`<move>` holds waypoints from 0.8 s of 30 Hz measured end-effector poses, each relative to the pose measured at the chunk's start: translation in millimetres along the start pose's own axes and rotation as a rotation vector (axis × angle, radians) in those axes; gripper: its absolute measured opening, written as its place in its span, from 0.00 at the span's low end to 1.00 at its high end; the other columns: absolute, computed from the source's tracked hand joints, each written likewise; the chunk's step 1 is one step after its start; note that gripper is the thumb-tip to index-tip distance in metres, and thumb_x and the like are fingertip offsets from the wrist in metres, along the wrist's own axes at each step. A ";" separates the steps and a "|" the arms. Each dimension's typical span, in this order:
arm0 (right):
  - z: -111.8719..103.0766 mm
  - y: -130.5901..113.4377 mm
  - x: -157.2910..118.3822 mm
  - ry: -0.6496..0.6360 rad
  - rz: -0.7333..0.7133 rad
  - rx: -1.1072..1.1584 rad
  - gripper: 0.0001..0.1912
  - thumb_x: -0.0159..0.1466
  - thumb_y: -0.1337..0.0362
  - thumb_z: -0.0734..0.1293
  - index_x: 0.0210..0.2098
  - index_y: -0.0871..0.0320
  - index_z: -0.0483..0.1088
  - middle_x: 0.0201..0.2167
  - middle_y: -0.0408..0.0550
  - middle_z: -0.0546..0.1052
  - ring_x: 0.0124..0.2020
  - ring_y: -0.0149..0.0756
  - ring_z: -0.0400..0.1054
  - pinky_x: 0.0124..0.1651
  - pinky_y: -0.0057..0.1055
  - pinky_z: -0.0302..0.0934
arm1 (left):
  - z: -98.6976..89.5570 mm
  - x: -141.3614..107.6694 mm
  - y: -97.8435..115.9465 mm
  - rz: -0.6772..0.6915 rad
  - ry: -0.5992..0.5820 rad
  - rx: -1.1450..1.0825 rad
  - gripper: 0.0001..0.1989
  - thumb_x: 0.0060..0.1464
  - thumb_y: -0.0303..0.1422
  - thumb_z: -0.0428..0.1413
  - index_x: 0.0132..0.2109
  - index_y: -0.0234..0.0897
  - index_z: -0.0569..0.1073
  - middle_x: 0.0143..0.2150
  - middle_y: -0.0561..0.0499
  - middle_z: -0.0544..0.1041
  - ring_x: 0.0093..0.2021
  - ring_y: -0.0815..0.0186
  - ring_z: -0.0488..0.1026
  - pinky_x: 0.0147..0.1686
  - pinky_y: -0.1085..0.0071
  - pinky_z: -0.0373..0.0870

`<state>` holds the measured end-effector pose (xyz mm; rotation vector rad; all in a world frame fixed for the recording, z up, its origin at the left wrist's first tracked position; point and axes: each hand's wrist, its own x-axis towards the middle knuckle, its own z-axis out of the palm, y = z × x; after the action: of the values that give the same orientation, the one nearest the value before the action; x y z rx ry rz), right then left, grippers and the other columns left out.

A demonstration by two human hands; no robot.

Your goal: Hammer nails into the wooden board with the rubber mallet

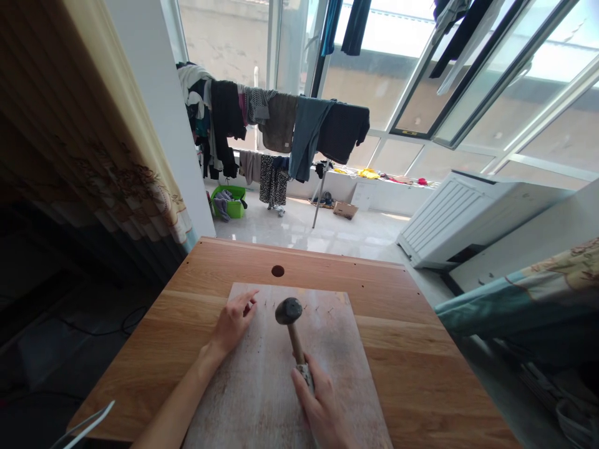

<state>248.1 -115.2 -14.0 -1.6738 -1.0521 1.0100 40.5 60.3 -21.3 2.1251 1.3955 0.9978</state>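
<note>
A hammer [296, 340] with a dark head and a wooden handle is in my right hand [322, 399], whose fingers wrap round the lower handle. Its head is over the upper part of a worn, pale board [281, 380]. Several small nails [317, 308] stick up in a row near the board's far edge, some of them leaning. My left hand [238, 318] rests at the board's upper left edge, fingers curled and partly together near the leftmost nail. Whether it holds anything is too small to tell.
The board lies on a wooden table [421, 362] with a round hole near its far edge. Beyond stand a drying rack with clothes [278, 125], a green basket [235, 206] and a white cabinet [449, 218]. A white strip [91, 424] shows at the lower left.
</note>
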 end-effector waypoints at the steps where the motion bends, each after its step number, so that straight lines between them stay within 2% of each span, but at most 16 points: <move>1: 3.9 -7.4 5.4 -0.051 -0.002 0.008 0.32 0.62 0.37 0.68 0.54 0.54 0.75 0.22 0.40 0.73 0.19 0.35 0.66 0.18 0.29 0.61 | 0.3 0.0 -0.2 -0.018 0.004 -0.001 0.15 0.63 0.32 0.52 0.54 0.41 0.76 0.39 0.52 0.81 0.32 0.67 0.76 0.41 0.69 0.75; 4: 18.5 -32.9 22.6 -0.185 -0.014 0.015 0.32 0.64 0.39 0.65 0.55 0.57 0.74 0.18 0.35 0.68 0.14 0.30 0.61 0.16 0.26 0.57 | 0.8 -0.1 -0.4 -0.051 0.026 -0.004 0.16 0.62 0.32 0.53 0.56 0.41 0.73 0.38 0.53 0.81 0.31 0.67 0.76 0.40 0.70 0.74; 8: 36.0 -55.2 38.0 -0.193 -0.064 -0.017 0.30 0.65 0.41 0.65 0.55 0.56 0.74 0.20 0.38 0.69 0.16 0.32 0.63 0.18 0.26 0.59 | 1.9 -1.1 -1.3 -0.053 0.033 0.006 0.18 0.62 0.31 0.53 0.58 0.43 0.68 0.37 0.55 0.80 0.31 0.68 0.76 0.39 0.70 0.74; 14: 48.1 -51.4 39.1 -0.140 -0.127 -0.067 0.25 0.63 0.43 0.68 0.52 0.53 0.76 0.27 0.43 0.74 0.23 0.36 0.69 0.23 0.28 0.62 | 6.8 -2.3 -8.4 -0.088 0.060 0.046 0.24 0.56 0.25 0.55 0.59 0.45 0.66 0.32 0.58 0.78 0.30 0.67 0.78 0.37 0.72 0.73; 17: 51.3 -46.9 37.0 -0.127 -0.133 -0.056 0.25 0.64 0.43 0.67 0.52 0.53 0.76 0.27 0.44 0.74 0.25 0.36 0.69 0.24 0.28 0.62 | 8.3 -2.5 -11.7 -0.085 0.062 0.056 0.22 0.57 0.24 0.55 0.58 0.46 0.67 0.32 0.57 0.78 0.31 0.67 0.79 0.37 0.72 0.73; 20: 51.8 -47.1 35.5 -0.157 -0.114 -0.009 0.25 0.63 0.42 0.68 0.50 0.54 0.76 0.23 0.40 0.71 0.21 0.33 0.66 0.21 0.26 0.60 | 7.4 -2.4 -11.2 -0.075 0.054 0.053 0.22 0.56 0.23 0.54 0.57 0.46 0.69 0.34 0.56 0.79 0.32 0.66 0.79 0.37 0.73 0.73; 24: 49.1 -50.7 26.4 -0.245 -0.004 0.150 0.30 0.63 0.38 0.66 0.49 0.57 0.73 0.19 0.34 0.67 0.14 0.27 0.58 0.15 0.23 0.54 | 2.9 -0.7 -4.0 -0.071 0.035 0.032 0.21 0.59 0.27 0.53 0.59 0.45 0.68 0.38 0.55 0.80 0.32 0.67 0.78 0.38 0.72 0.73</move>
<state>200.0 -65.6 16.1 -1.4526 -1.1063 1.2837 40.0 61.5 -26.1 2.0742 1.5028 0.9966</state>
